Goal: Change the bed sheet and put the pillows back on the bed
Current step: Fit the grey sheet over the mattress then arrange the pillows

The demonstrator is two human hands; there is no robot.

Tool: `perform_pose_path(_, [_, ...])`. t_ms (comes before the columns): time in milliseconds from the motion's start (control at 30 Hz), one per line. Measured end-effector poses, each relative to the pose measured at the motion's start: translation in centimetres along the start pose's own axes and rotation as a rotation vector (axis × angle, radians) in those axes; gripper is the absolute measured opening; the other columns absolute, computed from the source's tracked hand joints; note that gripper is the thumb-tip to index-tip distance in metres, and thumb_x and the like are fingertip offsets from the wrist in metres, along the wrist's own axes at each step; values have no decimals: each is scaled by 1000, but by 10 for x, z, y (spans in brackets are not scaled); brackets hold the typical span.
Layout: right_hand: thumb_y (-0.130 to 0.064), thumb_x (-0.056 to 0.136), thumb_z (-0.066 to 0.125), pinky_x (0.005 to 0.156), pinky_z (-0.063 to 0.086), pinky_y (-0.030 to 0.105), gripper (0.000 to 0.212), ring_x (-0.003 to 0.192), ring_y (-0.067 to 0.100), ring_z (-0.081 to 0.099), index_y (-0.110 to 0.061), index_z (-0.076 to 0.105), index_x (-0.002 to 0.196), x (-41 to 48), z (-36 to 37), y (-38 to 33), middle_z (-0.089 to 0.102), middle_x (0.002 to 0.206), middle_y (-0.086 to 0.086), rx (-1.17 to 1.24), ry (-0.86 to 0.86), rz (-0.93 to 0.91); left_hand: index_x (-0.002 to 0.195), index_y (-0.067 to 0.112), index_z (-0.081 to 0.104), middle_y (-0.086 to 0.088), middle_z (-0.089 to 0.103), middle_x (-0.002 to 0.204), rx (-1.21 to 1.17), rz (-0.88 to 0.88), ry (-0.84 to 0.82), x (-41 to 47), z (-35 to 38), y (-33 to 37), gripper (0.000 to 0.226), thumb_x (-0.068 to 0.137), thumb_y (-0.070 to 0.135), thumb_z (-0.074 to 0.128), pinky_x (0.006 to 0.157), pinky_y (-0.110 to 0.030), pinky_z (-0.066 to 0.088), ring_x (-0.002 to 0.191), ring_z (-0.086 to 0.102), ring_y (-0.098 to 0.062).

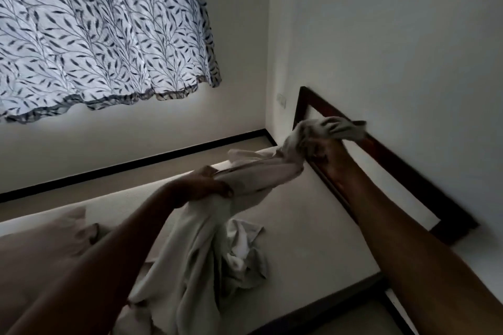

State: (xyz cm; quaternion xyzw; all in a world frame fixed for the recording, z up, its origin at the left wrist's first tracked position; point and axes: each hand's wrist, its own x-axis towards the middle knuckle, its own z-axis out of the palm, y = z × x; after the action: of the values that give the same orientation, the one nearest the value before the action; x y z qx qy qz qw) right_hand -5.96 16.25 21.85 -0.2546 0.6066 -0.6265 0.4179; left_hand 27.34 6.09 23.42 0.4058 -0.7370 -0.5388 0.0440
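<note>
Left hand [209,185] and right hand [325,151], held apart, each clutch a bunched white bed sheet [196,247] above the bare mattress [307,215]. A pillow [46,239] lies near left. The dark headboard [454,230] stands right, and a leaf-print curtain [103,30] hangs far left.

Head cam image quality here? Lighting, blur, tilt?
Head view: dim, backlit through the curtain, foreground dark; right hand and the sheet end it grips are motion-blurred; left hand, gripping the sheet lower, is sharper; headboard and skirting run steeply tilted.
</note>
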Motion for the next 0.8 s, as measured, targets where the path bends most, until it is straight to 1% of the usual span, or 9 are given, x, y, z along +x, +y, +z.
perform_pose_path(100, [6,82,75,91,59,48,52,103,26,69,3,57,130,-7,14,29,73,107,8,-381,-478,-36,86,12,78,-6,75,81,65,10,-6,18,18,36,41,52,33,86,69,-36,58,74,68,-18])
perform_pose_path(133, [9,73,82,87,61,46,72,104,22,69,-1,53,138,-11,28,36,73,110,3,-481,-626,-33,87,13,78,-9,76,86,72,-13,-23,28,25,35,47,48,38,85,74,-41,59,77,68,-19])
perform_pose_path(200, [-3,59,93,91,60,39,93,113,19,66,-21,52,140,-12,55,55,69,124,-2,-674,-704,-175,87,17,76,-6,75,87,82,-31,-42,40,37,35,37,57,34,87,75,-40,58,78,68,-17])
perform_pose_path(267, [-29,64,87,94,56,37,70,109,17,66,-23,62,128,-8,70,66,69,121,-3,-795,-595,-339,93,19,75,-3,74,89,34,-34,-57,45,40,36,30,67,22,88,75,-34,58,83,69,-17])
perform_pose_path(333, [-46,67,74,84,58,40,55,100,21,70,-21,71,116,0,76,65,74,111,2,-858,-447,-416,105,13,75,-9,77,99,-57,-53,-54,49,33,27,45,64,26,88,83,-36,60,93,73,-22])
perform_pose_path(500, [-34,74,81,68,43,27,28,92,26,71,-25,71,98,33,83,56,75,97,2,-1153,-347,-391,130,13,60,-14,70,123,-381,-127,-174,55,25,-23,64,70,11,84,98,-45,55,114,67,-29])
perform_pose_path(600, [-41,73,75,68,41,26,31,91,28,71,-26,73,100,57,72,51,75,96,6,-1216,-210,-443,128,7,63,-19,70,123,-400,-250,-274,67,24,-53,85,53,28,97,96,-46,56,113,68,-34])
perform_pose_path(667, [-45,70,70,66,44,28,33,86,28,71,-28,70,99,72,60,59,74,91,4,-1229,-162,-366,130,9,62,-17,70,124,-339,-332,-416,81,38,-65,93,48,32,100,97,-46,55,115,67,-34])
perform_pose_path(800, [-40,79,66,73,54,38,26,85,25,69,-21,68,98,111,17,75,71,87,6,-1134,-42,-279,119,23,64,-6,77,108,-177,-490,-478,110,79,-66,58,69,15,92,93,-46,58,102,73,-25])
